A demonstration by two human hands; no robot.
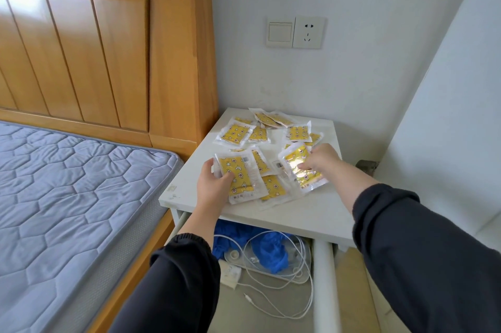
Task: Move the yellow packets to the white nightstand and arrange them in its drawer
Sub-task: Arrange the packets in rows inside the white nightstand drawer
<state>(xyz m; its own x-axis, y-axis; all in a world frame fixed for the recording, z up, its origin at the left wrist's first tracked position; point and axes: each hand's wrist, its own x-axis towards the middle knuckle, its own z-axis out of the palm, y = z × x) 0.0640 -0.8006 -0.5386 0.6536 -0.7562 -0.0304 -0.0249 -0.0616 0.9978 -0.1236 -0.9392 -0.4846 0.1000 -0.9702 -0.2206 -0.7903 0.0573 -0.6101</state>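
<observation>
Packets (296, 133) loose on worktop (303, 213) beyond both hands | left fingers (226, 177) curl round near packet (240, 179) | right fingers (309, 166) pinch glossy packet (298, 178) | risk: slick wrappers slip free above drawer (322, 278), landing among cables (282, 303) below.

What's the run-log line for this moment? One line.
left hand: grips yellow packet | right hand: holds second packet | drawer: open, no packets visible | other packets: on nightstand

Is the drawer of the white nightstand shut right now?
No: the drawer is pulled out beneath the white nightstand top, with crumpled blue fabric and a white charger with cables lying inside.
</observation>
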